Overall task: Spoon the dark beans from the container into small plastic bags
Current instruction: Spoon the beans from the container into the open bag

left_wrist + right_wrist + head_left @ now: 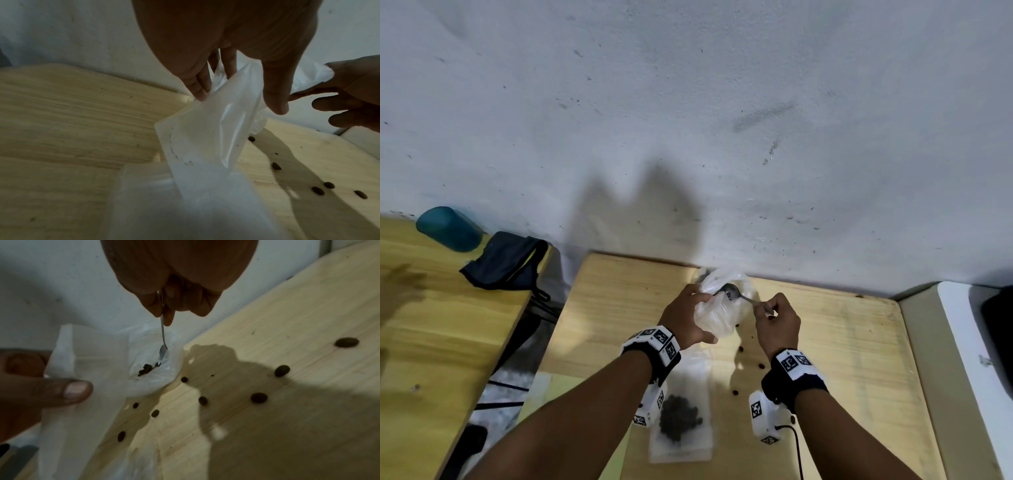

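My left hand pinches the top of a small clear plastic bag between thumb and fingers, and the bag hangs above the wooden table. My right hand pinches the handle of a metal spoon. The spoon's bowl reaches down into a translucent container by the wall, where a few dark beans lie at the bottom. Another small bag filled with dark beans lies flat near my left wrist.
Several loose beans are scattered on the table between my hands and under my right wrist. A second table at left holds a teal cup and a dark pouch. A white object stands at right. The wall is close behind.
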{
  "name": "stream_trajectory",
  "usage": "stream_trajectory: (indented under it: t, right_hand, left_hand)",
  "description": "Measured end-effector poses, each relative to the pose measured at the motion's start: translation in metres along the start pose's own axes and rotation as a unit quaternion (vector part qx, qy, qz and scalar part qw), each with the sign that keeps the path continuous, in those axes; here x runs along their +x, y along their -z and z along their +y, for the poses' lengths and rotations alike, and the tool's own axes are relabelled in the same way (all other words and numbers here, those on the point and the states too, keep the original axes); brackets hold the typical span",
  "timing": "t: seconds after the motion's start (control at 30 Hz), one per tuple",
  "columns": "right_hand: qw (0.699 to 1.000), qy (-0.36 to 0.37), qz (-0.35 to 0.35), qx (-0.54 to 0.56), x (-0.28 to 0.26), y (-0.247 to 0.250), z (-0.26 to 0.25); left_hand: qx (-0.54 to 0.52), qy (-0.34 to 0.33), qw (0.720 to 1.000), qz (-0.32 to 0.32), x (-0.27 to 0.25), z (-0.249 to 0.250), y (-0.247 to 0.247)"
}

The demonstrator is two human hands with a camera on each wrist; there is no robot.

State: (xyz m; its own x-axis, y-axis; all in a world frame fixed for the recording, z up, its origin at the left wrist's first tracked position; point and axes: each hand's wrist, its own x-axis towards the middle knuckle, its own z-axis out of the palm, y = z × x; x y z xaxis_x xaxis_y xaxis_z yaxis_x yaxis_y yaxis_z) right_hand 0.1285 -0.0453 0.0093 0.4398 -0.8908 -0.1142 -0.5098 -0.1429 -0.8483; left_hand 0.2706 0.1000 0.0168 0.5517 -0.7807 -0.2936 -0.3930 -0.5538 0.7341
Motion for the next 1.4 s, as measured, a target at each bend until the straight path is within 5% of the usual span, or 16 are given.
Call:
stream_trajectory:
  t: [0.57,0.8,1.13,1.4]
  right_hand:
    - [1.000,-0.023,-0.004,0.019,0.000,0.007,-0.019]
    - [0.994,-0.041,0.075,0.072,0.001,0.013,-0.025]
    - [0.997,-0.067,0.049,0.006,0.010,0.002,-0.021]
    - [0.958,-0.257,0.052,0.119,0.014,-0.013,-0.002]
  left_hand:
    - [-0.005,0.009,1.000,0.012,0.002,0.003,-0.002]
    - [-0.030,0.023,0.999,0.014,0.005,-0.002,-0.003]
    - [-0.006,-0.003,1.000,0.016,0.004,-0.007,-0.002]
    - [-0.006,-0.045,0.999,-0.010,0.004,-0.011,-0.004]
